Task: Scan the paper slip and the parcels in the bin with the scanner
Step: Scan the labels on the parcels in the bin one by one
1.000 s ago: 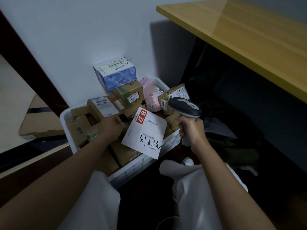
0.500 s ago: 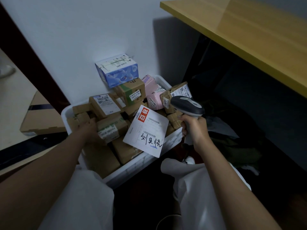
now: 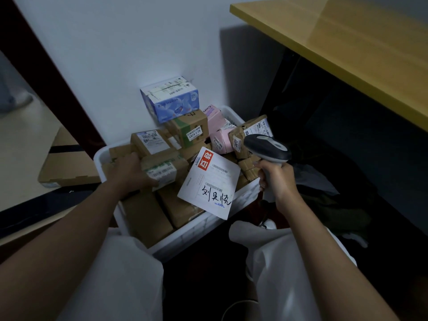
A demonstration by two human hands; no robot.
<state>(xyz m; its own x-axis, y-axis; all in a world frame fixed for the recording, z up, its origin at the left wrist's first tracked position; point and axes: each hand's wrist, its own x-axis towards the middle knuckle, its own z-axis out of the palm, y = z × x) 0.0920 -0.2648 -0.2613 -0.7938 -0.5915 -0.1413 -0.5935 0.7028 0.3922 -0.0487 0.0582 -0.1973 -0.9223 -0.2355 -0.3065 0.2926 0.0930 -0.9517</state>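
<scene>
Left hand (image 3: 129, 172): having left the labelled box, now gripping a taped brown parcel (image 3: 164, 169) | right hand (image 3: 275, 179): still clasping scanner (image 3: 266, 147) | paper slip (image 3: 210, 181) lying atop bin (image 3: 203, 225) | next parcel being presented.

Dim, bluish light; deep shadows right; wide-angle edge distortion.

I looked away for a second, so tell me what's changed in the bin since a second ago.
The left hand left the labelled box at the back and now grips the taped brown parcel in front of it. The right hand keeps the scanner; the paper slip and the bin stayed put.
</scene>
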